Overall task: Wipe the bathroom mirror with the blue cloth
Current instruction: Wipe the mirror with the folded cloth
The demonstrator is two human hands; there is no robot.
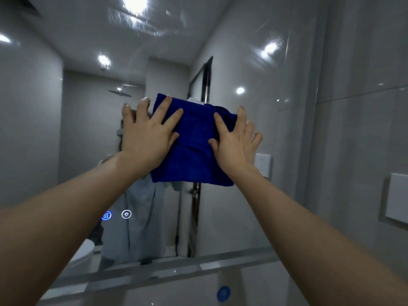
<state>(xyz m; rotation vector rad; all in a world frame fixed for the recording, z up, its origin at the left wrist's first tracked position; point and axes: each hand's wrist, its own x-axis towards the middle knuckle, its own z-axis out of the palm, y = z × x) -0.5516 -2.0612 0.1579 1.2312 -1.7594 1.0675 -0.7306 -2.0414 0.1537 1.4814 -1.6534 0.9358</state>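
Left hand (148, 134) and right hand (236, 143) lie flat, pressing the blue cloth (194, 149) on the mirror (242, 206), mid-frame. Maybe wipe slowly, pushing evenly.

Bathroom. Large frameless wall mirror (77, 133) with lit round touch icons (126, 214) at its lower left. Reflected in it: flat square metal shower head (120, 93), white toilet (80, 258). Glossy grey wall tiles (357, 133) to its right.
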